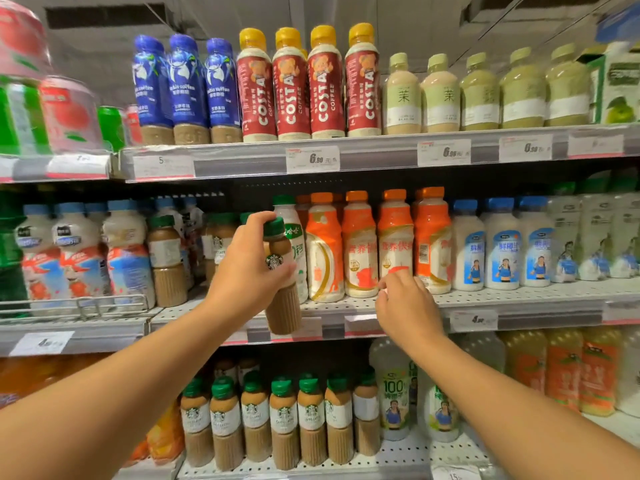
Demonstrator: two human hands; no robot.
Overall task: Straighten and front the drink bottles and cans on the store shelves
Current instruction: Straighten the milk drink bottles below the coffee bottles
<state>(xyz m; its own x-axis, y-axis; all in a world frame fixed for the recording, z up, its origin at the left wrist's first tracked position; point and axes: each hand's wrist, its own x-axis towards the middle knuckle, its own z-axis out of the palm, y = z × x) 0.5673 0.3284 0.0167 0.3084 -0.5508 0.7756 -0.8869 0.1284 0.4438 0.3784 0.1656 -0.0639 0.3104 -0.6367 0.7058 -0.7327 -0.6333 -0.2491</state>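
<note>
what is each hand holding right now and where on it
The left hand grips a Starbucks coffee bottle around its upper body, thumb up by the green cap. The right hand holds nothing, its fingers loosely curled by the orange bottles.

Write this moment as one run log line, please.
left hand: grips Starbucks bottle in front of middle shelf | right hand: near orange bottles, holds nothing | bottle: not yet placed
</note>
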